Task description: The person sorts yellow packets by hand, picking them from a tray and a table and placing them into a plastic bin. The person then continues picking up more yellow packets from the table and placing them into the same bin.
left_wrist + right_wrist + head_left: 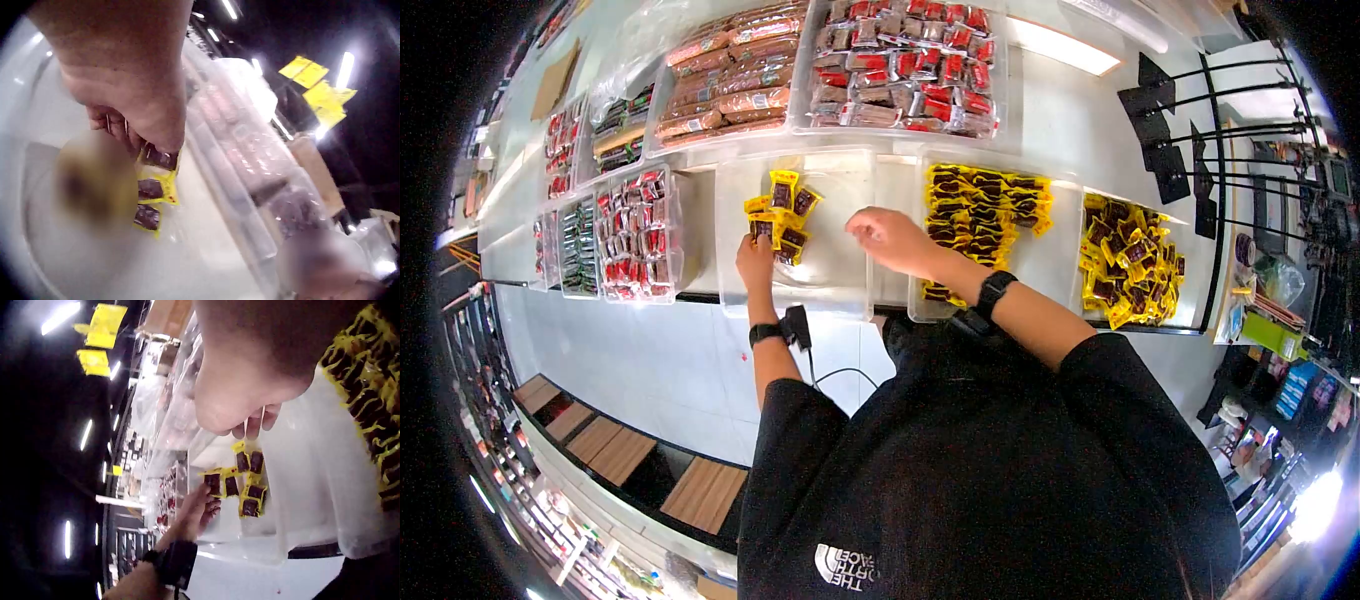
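Several yellow-edged snack packets with dark contents (782, 222) lie loosely together in a clear plastic bin (855, 300). My left hand (755, 262) reaches into this bin from the near side. Its fingers are curled and pinch the edge of one packet (212, 482) on the left of the group. In the left wrist view the palm hides part of that packet (160, 157). Over the bin's right side hangs my right hand (887, 240), its fingers loosely bent and nothing visible in them. The right wrist view shows its fingertips (253, 425) apart from the packets.
To the right, a second clear bin (917, 300) holds rows of the same yellow packets. Beyond it is a loose heap of yellow packets (1132, 262). Bins of red-and-brown packets (905, 70) and long brown packages (730, 75) stand behind; more filled bins (635, 235) stand left.
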{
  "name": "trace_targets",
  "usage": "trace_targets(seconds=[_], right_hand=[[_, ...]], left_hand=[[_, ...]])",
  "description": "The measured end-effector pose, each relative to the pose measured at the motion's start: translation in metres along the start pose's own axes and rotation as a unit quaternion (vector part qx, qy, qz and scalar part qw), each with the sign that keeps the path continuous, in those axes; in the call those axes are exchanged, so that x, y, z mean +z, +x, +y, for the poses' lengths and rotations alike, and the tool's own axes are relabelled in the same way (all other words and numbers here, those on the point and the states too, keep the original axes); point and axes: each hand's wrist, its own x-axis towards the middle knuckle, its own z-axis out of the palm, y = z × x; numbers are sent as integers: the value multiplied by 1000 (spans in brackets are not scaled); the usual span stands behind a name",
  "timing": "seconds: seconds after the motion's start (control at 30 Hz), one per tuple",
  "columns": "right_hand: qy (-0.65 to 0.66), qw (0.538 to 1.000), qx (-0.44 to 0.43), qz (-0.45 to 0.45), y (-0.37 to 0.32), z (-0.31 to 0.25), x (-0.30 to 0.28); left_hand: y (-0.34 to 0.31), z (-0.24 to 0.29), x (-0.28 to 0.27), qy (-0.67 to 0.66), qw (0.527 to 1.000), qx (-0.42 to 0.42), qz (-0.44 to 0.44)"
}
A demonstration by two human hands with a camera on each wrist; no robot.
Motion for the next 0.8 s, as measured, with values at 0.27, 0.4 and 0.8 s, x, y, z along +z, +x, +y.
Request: trace_targets(seconds=[0.27,0.4,0.8], right_hand=[[92,985,90,112,-86,5,-79],[-51,956,138,255,-140,31,-113],[354,789,445,233,-183,41,-136]], left_hand=[[-94,191,49,-101,906,265,-313],[-123,252,111,1,838,367,-405],[-147,266,229,76,821,437,-361]])
